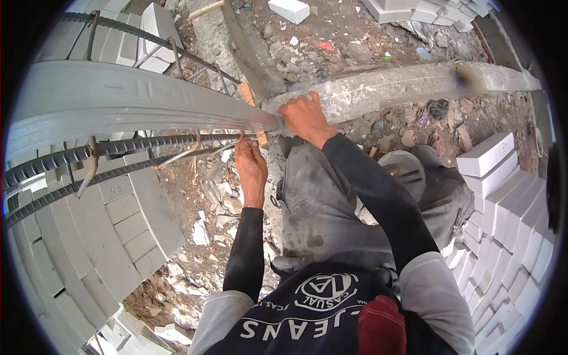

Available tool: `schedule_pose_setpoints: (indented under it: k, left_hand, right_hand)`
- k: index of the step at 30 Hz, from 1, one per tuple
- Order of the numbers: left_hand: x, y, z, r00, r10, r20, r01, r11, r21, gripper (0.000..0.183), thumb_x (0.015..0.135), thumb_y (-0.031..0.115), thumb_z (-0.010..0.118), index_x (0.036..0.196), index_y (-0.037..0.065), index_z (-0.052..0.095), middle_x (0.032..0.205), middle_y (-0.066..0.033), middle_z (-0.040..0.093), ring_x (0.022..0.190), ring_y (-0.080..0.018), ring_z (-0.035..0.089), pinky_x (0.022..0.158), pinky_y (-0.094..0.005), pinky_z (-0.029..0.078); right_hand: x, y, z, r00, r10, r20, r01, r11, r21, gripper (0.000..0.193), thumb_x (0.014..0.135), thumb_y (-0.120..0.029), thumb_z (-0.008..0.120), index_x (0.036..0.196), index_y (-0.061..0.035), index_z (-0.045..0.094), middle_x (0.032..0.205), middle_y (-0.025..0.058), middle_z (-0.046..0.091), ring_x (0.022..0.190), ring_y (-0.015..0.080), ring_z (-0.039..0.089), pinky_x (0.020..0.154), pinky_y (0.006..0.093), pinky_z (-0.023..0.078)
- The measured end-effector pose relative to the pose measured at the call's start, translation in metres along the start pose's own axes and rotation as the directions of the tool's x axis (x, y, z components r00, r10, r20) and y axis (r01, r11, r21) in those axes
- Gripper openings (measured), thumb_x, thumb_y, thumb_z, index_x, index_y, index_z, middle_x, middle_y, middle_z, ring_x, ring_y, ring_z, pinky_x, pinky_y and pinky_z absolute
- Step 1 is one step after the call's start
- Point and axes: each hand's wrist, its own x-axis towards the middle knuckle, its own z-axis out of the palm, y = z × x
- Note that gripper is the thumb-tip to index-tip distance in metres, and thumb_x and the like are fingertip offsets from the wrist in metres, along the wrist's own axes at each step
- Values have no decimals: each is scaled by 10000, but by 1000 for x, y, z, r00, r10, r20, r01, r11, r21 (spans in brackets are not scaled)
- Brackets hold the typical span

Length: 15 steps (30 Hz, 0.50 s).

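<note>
Here my right hand meets the metal bar at ten o'clock, left hand beside the wooden strip; whether clamped, I can't tell. A loose hold could let the bar slip.

Dark shirt: white capital lettering and round white lettered emblem across the chest. Grey block, left: small faint marking, illegible.

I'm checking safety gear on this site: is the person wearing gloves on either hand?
No, the left hand and the right hand are both bare, with the black sleeves ending at the wrists.
</note>
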Motion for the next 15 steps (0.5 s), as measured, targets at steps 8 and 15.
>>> schedule_pose_setpoints:
  k: [8,15]
  left_hand:
    - [-2,12,-11,968,244,-50,-226,945,237,134,916,47,567,860,-73,582,890,-225,561,850,-409,554,732,-468,446]
    - [-10,-13,-14,833,-434,344,553,679,-483,234,938,277,545,871,75,643,738,6,587,631,-84,557,559,-253,432]
  right_hand:
    - [-49,10,-4,915,-19,-402,-74,974,-215,343,885,-156,628,1226,-129,650,1261,137,566,1305,359,431,1060,632,278]
    - [-75,3,2,981,72,-181,-32,976,214,192,867,-155,639,1034,-81,698,866,104,660,841,292,626,794,442,448]
